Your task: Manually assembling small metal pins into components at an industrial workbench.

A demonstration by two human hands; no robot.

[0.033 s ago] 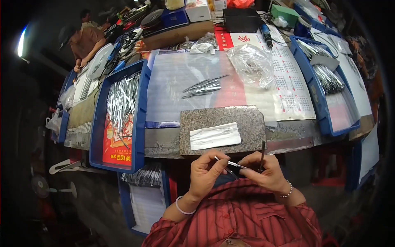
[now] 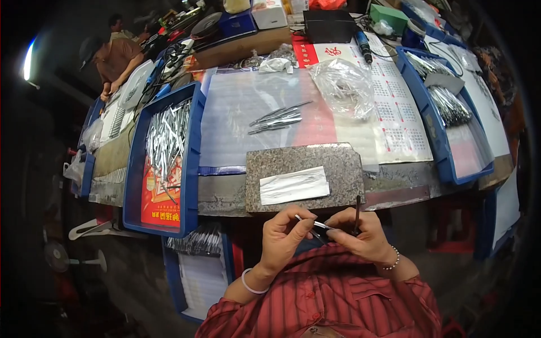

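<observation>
— Where's the rod (image 2: 322, 225)?
— Held level with the near edge of the desk (image 2: 222, 191), just in front of the striped shirt (image 2: 338, 287), between both hands.
— How are they posed?
— The left hand (image 2: 282, 239) angles inward, its grip pinching one end between thumb and fingers. The right hand (image 2: 363, 236) faces it, its grip pinching the other end, a dark stick (image 2: 357, 211) standing up from its fingers.
— Just beyond?
— A stone slab (image 2: 345, 160) with a white sheet (image 2: 294, 186) on it, then loose rods (image 2: 277, 120).
— And the containers?
— The left tray (image 2: 193, 180), blue, has heaped metal pieces (image 2: 168, 135) partly covering a red sheet (image 2: 160, 205). The right tray (image 2: 442, 147), also blue, holds silver bundles (image 2: 449, 107). The low tray (image 2: 227, 253), below desk level, holds dark and silvery pieces (image 2: 194, 242).
</observation>
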